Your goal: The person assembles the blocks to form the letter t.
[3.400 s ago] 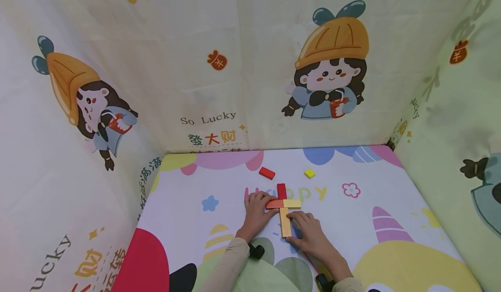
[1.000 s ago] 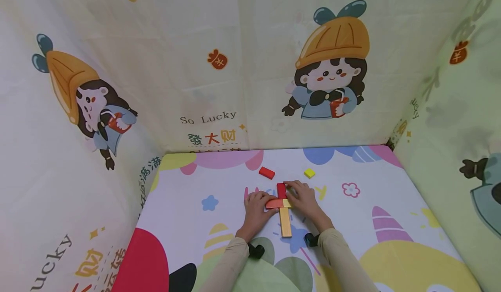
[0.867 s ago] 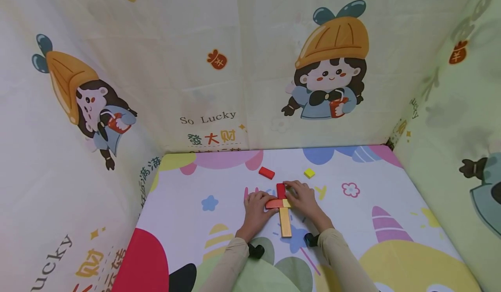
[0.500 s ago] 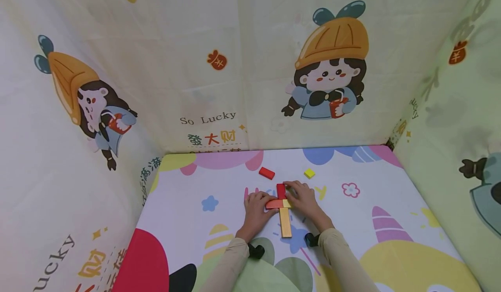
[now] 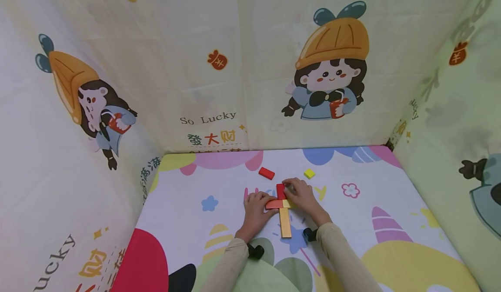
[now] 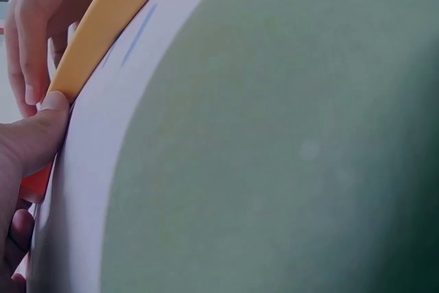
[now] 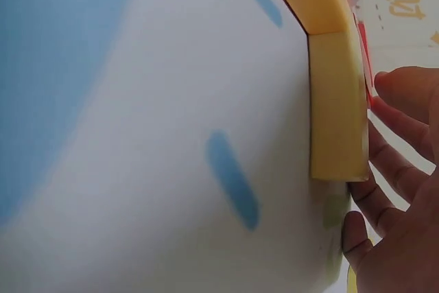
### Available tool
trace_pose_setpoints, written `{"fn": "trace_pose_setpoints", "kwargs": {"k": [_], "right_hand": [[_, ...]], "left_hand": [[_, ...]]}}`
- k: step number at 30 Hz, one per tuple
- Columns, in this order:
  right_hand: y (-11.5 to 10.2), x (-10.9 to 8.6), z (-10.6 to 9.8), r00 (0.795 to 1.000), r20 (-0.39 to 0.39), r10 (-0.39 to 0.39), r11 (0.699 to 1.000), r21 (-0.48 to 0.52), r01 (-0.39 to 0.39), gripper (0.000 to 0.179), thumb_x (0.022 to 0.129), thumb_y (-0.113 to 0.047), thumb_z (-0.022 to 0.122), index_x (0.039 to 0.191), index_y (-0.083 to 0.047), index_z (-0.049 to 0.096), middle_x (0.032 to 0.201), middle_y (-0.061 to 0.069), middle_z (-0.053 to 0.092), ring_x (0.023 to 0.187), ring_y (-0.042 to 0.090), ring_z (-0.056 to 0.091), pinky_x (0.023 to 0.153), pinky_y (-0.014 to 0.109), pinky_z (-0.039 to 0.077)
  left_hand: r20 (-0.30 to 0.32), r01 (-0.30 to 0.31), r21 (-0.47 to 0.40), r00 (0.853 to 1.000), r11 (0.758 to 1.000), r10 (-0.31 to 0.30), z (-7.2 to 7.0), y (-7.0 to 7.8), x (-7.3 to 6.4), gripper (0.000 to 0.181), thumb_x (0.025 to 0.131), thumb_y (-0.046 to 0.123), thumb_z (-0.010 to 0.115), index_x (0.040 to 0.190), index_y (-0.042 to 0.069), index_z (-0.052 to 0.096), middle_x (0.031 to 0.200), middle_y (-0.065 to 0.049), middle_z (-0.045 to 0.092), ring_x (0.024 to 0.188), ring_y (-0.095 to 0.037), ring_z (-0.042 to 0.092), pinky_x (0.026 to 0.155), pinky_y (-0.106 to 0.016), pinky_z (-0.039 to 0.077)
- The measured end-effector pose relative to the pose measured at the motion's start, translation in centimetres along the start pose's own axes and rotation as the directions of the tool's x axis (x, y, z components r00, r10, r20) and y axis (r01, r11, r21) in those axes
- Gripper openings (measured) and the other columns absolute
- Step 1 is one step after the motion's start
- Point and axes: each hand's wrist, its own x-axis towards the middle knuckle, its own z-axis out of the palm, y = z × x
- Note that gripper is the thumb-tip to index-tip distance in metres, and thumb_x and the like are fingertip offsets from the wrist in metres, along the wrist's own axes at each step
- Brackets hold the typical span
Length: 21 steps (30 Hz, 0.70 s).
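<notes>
On the patterned tabletop, several toy building blocks lie in a cross. My left hand [image 5: 255, 210] pinches the orange-red block [image 5: 274, 204] on its left, thumb at the near side and fingertips at the far side. At the top of the cross is a red block [image 5: 280, 191]; my right hand [image 5: 304, 197] has index finger and thumb curled against its right and far edges. A pale yellow block [image 7: 336, 104] forms the right arm, partly covered by the right hand in the head view. The long wood-coloured block [image 5: 285, 223] points toward me below the junction.
Beyond the cross lie a loose red block [image 5: 266, 173] and a small bright yellow block [image 5: 309, 173]. The table's printed cover [image 5: 231, 183] extends to both sides. Printed cloth [image 5: 266, 87] hangs behind the back edge and at the left and right.
My right hand has gone from beside the long wood-coloured block up to the red block at the top, then shifted slightly farther. The left hand stays at the orange-red block.
</notes>
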Motion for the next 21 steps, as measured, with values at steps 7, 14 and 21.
{"fn": "trace_pose_setpoints", "kwargs": {"k": [7, 14, 21], "right_hand": [[-0.5, 1.4, -0.1, 1.000, -0.004, -0.019, 1.000, -0.004, 0.019, 0.035, 0.100, -0.027, 0.069, 0.133, -0.016, 0.065, 0.133, 0.010, 0.066, 0.118, 0.030, 0.057, 0.104, 0.059, 0.040], [-0.7, 3.1, -0.1, 1.000, 0.022, -0.008, 1.000, -0.028, 0.009, 0.038, 0.102, -0.028, 0.066, 0.137, -0.015, 0.063, 0.138, 0.010, 0.064, 0.122, 0.030, 0.056, 0.106, 0.054, 0.048], [-0.3, 3.7, -0.7, 0.999, 0.024, 0.026, 0.998, -0.052, -0.025, 0.038, 0.102, -0.026, 0.064, 0.138, -0.015, 0.063, 0.142, 0.011, 0.062, 0.128, 0.033, 0.054, 0.110, 0.054, 0.048]], "left_hand": [[-0.013, -0.018, 0.016, 1.000, 1.000, 0.018, 0.1, -0.3, 0.0, 0.041, 0.091, 0.044, 0.079, 0.128, 0.027, 0.072, 0.123, 0.002, 0.064, 0.122, -0.021, 0.051, 0.115, -0.058, 0.029], [-0.002, -0.016, -0.004, 1.000, 1.000, 0.016, 0.1, -0.5, 0.1, 0.040, 0.092, 0.042, 0.078, 0.129, 0.026, 0.072, 0.123, 0.002, 0.064, 0.122, -0.020, 0.051, 0.117, -0.058, 0.028], [-0.017, -0.025, -0.016, 1.000, 1.000, 0.025, 0.3, -0.4, 0.0, 0.040, 0.091, 0.043, 0.079, 0.127, 0.026, 0.072, 0.122, 0.003, 0.064, 0.122, -0.020, 0.052, 0.116, -0.058, 0.029]]}}
